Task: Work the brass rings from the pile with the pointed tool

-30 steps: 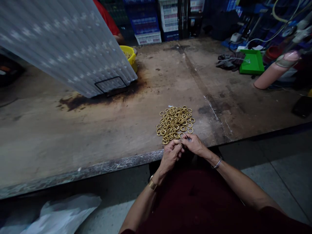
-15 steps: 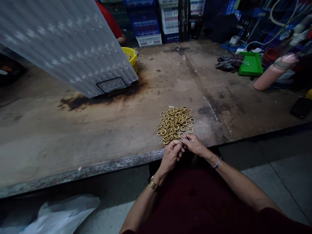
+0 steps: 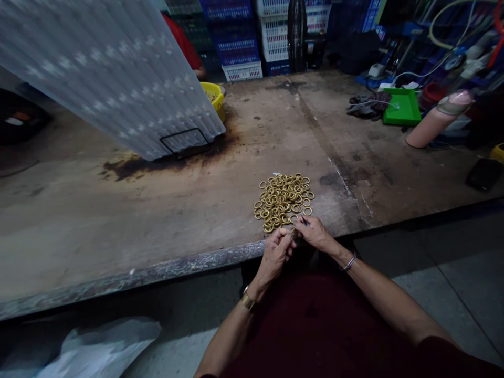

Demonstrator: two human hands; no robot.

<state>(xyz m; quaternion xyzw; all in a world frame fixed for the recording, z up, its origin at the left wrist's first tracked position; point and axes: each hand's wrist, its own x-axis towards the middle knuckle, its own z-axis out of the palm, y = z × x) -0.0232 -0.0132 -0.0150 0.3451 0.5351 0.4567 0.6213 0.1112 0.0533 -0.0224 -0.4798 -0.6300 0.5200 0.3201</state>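
Observation:
A loose pile of brass-coloured rings (image 3: 282, 199) lies near the front edge of the wooden table (image 3: 189, 205). Just in front of the pile, my left hand (image 3: 277, 245) is closed, pinching a brass ring (image 3: 293, 231) between thumb and fingers. My right hand (image 3: 314, 232) is close beside it, its fingers wrapped round a thin dark tool (image 3: 304, 220) whose tip pokes out above the fingers. The tool's kind cannot be made out, as most of it is hidden in the hand.
A tilted stack of translucent ribbed sheets (image 3: 118, 73) stands on a black wire stand (image 3: 185, 140) at the left. Behind it are a yellow basket (image 3: 218, 102) and a person's red sleeve (image 3: 181, 42). A green tray (image 3: 401, 107) and a pink bottle (image 3: 437, 121) stand at the right.
My hands have drawn slightly apart, so the ring between them shows more clearly. The view has shifted a little; the pile looks the same.

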